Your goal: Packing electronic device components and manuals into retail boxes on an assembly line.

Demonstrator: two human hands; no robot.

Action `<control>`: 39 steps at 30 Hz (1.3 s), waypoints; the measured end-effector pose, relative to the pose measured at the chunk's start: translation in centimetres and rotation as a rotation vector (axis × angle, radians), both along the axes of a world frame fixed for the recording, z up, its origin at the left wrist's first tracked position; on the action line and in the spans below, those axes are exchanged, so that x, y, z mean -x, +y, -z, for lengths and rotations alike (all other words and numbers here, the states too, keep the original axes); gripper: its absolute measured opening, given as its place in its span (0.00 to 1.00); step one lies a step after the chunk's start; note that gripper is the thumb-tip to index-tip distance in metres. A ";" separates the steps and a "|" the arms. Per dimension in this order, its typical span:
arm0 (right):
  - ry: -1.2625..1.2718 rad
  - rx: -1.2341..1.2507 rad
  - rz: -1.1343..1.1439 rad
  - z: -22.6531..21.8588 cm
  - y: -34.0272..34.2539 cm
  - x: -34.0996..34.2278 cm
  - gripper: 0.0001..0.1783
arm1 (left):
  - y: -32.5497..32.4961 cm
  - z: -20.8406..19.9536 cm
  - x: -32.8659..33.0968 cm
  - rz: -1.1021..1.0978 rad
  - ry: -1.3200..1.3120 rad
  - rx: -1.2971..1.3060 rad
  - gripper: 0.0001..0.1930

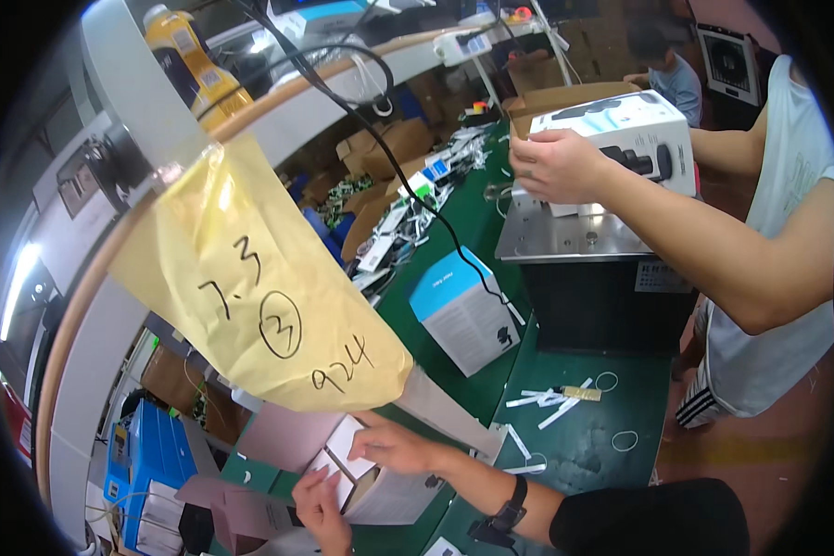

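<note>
At the lower middle, a white-and-grey carton (394, 500) with raised flaps lies open on the green table. White inner boxes (345, 435) sit inside it. My right hand (394, 447) reaches in from the right, its bent fingers gripping the edge of a white inner box. A black band circles that wrist. On the carton's near left side is my left hand (322, 508), fingers apart, tips close to the inner boxes. Part of the carton is hidden behind a yellow paper sheet (278, 287) with handwriting, hanging from a rail above.
Across the table a co-worker's hands hold a white printed box (621, 139) over a metal-topped stand (574, 232). A blue-and-white carton (465, 310) stands mid-table. White strips (551, 398) and rubber bands lie at right. A black cable (417, 199) hangs across. Blue boxes (157, 463) are at left.
</note>
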State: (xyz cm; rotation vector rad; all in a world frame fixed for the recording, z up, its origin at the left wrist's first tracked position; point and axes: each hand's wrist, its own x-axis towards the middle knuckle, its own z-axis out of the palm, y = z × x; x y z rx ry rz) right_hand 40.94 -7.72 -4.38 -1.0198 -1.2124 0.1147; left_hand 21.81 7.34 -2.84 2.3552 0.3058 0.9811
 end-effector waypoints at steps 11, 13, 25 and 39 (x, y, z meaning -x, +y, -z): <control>0.201 -0.151 0.109 1.8 1.9 0.9 0.29 | -0.2 1.7 -3.6 0.021 -0.387 0.413 0.33; 0.114 -0.311 0.182 1.8 1.6 0.8 0.28 | -0.2 1.5 -3.7 0.009 -0.340 0.440 0.21; 0.016 -0.142 0.030 -0.2 -1.5 -0.5 0.19 | -3.7 2.4 -5.9 0.100 -0.657 0.047 0.17; -0.290 -0.311 0.362 1.5 -0.4 1.8 0.19 | -1.8 2.6 -1.7 -0.139 -0.271 -0.518 0.18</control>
